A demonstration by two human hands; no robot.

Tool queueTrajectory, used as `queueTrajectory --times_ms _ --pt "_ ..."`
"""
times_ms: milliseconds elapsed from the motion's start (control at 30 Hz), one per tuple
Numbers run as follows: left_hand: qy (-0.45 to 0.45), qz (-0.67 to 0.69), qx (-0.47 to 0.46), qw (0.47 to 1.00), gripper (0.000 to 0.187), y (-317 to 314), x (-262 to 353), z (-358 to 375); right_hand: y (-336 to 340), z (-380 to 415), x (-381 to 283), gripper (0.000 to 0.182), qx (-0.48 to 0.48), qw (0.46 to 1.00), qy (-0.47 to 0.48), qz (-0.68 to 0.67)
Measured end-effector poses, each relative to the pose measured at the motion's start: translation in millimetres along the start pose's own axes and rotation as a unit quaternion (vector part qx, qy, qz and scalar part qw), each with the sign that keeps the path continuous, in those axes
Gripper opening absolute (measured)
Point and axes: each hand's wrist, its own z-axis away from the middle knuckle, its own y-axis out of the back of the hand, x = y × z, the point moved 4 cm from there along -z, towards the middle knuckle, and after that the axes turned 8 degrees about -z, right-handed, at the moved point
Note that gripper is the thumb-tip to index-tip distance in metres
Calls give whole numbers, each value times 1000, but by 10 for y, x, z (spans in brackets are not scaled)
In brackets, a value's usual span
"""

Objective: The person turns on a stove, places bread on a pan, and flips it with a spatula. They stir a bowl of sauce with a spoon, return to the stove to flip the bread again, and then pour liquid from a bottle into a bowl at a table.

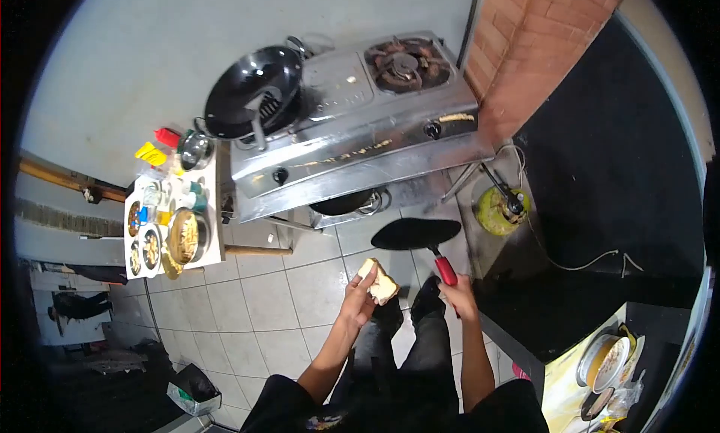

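A pale yellowish piece of food (383, 284), perhaps bread, is held between the thumb and fingers of my left hand (358, 296). The fingers of my right hand (459, 296) are wrapped round the red handle of a black frying pan (416, 233). The pan is tilted, in front of my right hand and above the tiled floor. Food and pan are apart. Ahead of both hands stands a steel two-burner stove (337, 103). A large black wok (253, 88) with a slotted spatula (262, 118) in it sits on the left burner.
The right burner (406, 64) has no pan. A green gas cylinder (501, 210) stands right of the stove. At left, a side table (214, 242) bears bowls and bottles. Lower right, a counter (559, 369) holds a pot (606, 362). A bin (193, 394) is at lower left.
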Motion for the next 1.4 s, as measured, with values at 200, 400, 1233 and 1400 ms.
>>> queueTrajectory --times_ms 200,400,1233,1400 --pt "-46 -48 -52 996 33 -212 740 424 568 1277 -1146 15 -40 988 98 116" --pt "-105 -50 -84 990 32 -463 1294 540 921 2050 -1896 48 159 986 33 38" --pt "-189 23 -54 980 32 -1630 2370 -508 -142 -2010 -3031 20 92 908 407 29" --pt "-192 54 -37 979 26 -1705 2424 -652 -133 -2121 -2975 20 71 921 376 77"
